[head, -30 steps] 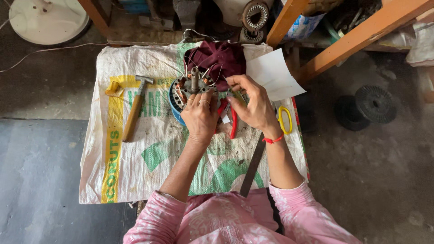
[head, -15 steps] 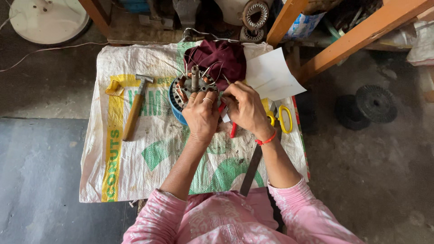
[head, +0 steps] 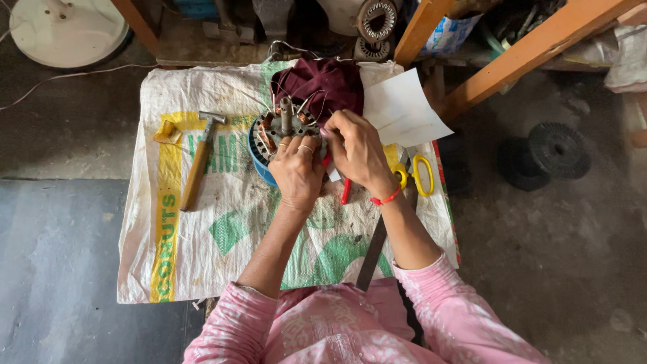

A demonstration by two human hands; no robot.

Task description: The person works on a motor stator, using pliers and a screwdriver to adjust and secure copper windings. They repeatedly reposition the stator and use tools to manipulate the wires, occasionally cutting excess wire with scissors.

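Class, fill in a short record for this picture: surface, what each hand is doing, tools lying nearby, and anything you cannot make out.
Surface: white woven sack with green and yellow print
Left hand: rests on round motor stator with copper windings
Right hand: fingers pinched at the stator's edge beside dark red cloth
Tools nearby: wooden-handled hammer; yellow-handled scissors; red-handled tool, partly hidden
Also: white paper sheet
Unclear: what the right fingers pinch
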